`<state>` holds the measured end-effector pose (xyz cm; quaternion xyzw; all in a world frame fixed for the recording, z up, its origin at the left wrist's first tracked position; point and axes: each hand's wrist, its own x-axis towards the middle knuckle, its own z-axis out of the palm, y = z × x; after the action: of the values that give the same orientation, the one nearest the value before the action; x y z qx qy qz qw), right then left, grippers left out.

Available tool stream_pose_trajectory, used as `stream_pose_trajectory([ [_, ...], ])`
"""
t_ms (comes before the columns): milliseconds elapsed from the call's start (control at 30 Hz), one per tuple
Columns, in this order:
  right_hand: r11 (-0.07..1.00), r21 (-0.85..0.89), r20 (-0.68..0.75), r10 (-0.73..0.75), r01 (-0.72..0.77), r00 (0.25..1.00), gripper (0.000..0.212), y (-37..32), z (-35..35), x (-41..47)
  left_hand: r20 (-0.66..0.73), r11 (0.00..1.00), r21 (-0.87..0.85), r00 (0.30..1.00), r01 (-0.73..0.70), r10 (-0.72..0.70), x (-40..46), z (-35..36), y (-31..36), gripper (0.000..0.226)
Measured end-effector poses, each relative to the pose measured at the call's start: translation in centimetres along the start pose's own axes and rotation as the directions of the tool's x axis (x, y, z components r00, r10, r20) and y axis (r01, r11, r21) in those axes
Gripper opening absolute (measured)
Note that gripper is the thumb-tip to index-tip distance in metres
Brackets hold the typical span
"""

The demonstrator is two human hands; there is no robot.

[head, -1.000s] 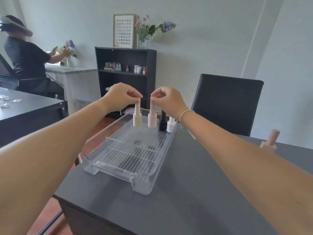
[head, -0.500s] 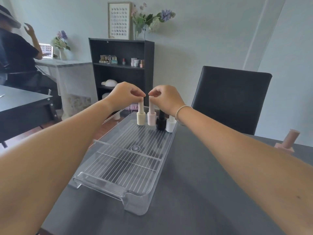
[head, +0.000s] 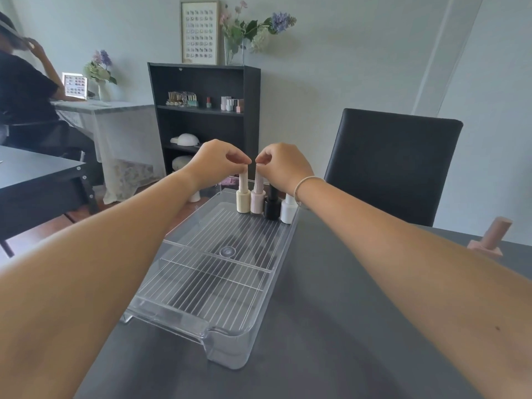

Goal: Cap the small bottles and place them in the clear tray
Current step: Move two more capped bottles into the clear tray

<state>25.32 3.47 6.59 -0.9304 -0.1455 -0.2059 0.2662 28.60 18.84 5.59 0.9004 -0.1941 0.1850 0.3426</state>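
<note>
A clear ribbed tray (head: pixel 230 345) lies on the dark table (head: pixel 331 326). Several small capped bottles stand in a row at its far end: cream (head: pixel 243 200), pale pink (head: pixel 257 200), black (head: pixel 272 207) and white (head: pixel 288 210). My left hand (head: pixel 214 162) pinches the top of the cream bottle's cap. My right hand (head: pixel 283 165) pinches the cap of the pale pink bottle beside it. Both bottles stand upright on the tray floor. A pink bottle (head: pixel 490 236) stands on the table at the far right, outside the tray.
A black chair (head: pixel 394 165) stands behind the table. A dark shelf unit (head: pixel 201 116) with small bottles is against the back wall. Another person (head: pixel 26 90) sits at a desk on the left, next to a second dark table (head: pixel 37 174).
Both hands lowered the cream and pale pink bottles from just above the tray onto its far end beside the black bottle. The view shifted slightly.
</note>
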Motion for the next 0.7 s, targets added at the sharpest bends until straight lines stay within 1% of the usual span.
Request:
stream_pose_trajectory([
  [100,1.0,-0.017,0.014,-0.006,0.006,1.0,0.022,0.1,0.2,-0.1,0.002,1.0,-0.009,1.0,0.001,-0.001,0.0,0.1,0.1,0.017],
  [300,1.0,0.009,0.004,-0.013,0.013,1.0,0.023,0.4,0.4,-0.4,-0.003,1.0,-0.018,1.0,0.008,-0.008,0.0,0.3,0.0,0.018],
  [567,0.995,0.096,-0.028,-0.024,0.027,0.999,0.026,0.5,-0.5,-1.3,-0.002,1.0,-0.021,1.0,0.019,-0.019,-0.5,0.1,0.3,0.019],
  [700,0.989,0.141,-0.059,-0.024,0.032,0.998,0.023,0.9,-2.4,-2.9,-0.039,1.0,-0.022,0.999,0.022,-0.023,-1.0,-1.1,1.6,0.023],
])
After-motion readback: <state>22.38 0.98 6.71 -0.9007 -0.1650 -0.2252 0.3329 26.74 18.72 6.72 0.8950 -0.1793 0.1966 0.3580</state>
